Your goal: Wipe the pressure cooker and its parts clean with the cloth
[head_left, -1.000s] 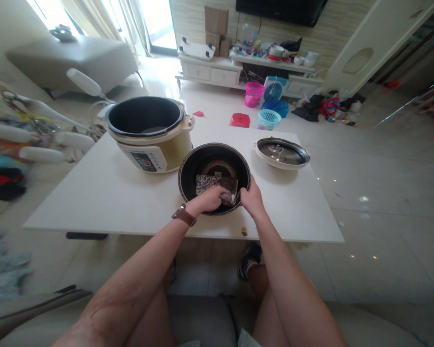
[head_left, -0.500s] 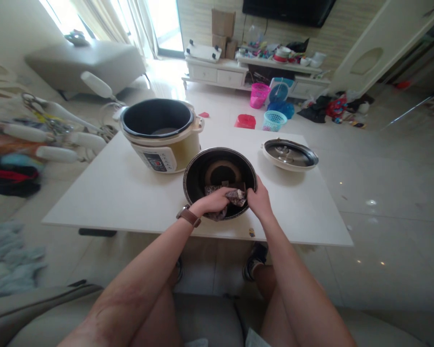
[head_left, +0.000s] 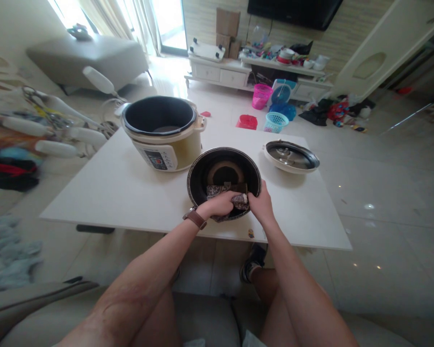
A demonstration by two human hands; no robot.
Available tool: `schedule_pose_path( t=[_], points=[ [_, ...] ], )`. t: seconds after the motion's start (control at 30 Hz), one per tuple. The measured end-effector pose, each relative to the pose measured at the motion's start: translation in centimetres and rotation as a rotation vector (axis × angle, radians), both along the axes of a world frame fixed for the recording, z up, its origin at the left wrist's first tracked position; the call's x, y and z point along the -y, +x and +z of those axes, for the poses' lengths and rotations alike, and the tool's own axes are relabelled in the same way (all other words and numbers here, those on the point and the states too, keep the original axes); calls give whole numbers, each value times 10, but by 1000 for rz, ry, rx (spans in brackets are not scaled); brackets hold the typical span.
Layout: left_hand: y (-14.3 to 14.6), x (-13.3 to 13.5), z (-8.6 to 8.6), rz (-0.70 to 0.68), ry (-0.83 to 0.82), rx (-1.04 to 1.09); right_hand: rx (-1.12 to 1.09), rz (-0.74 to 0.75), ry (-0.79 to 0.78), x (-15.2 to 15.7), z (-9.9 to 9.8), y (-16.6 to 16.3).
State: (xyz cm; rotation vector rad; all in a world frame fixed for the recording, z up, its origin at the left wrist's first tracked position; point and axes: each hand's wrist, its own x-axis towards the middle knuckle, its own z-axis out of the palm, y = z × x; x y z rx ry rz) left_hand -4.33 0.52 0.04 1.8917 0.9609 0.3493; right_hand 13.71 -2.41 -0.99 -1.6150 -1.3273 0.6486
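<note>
Beyond your fingers and to their left, the open cooker [head_left: 155, 140] stands upright on the white table [head_left: 104, 193], its control panel turned your way. Your left hand [head_left: 221, 204] reaches inside the dark pot [head_left: 224, 168], its fingers curled tight on a patterned cloth [head_left: 217, 190]. That cloth should be soft and limp, easiest to grip by a bunched fold; its longer spread runs roughly crosswise, the bunched end toward your right thumb. Around those fingers, the pot's mouth faces upward, tipped back toward you, so its axis slants from the base beyond up to your chest. Expect it to be stiff, fairly light and perhaps slick-walled; the rim seems the best hold. There your right hand [head_left: 260, 202] clamps it, thumb over the edge, other fingers mostly hidden outside. Farther right, well apart from those fingers, lies the lid [head_left: 292, 156], its inner side up.
</note>
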Motion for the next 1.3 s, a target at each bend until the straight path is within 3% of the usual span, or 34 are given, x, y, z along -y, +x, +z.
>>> schedule_pose_path(
  t=[0.4, 0.63, 0.8, 0.93, 1.1, 1.3],
  points=[
    [11, 3, -6, 115, 3, 14, -203, -5, -45, -7, -24, -3],
    [8, 3, -1, 97, 44, -62, -115, 1, 14, -11, -18, -2],
    [-5, 4, 4, -15, 121, -295, -38, 54, 28, -14, -3, 3],
    [-15, 6, 7, 15, 187, -443, 28, 72, 37, -13, 9, 5],
    [-21, 4, 6, 25, 162, -377, 35, 46, 8, -8, 12, -4],
    [-18, -1, 4, 40, 143, -348, -40, 11, -8, -9, -2, -16]
  ],
)
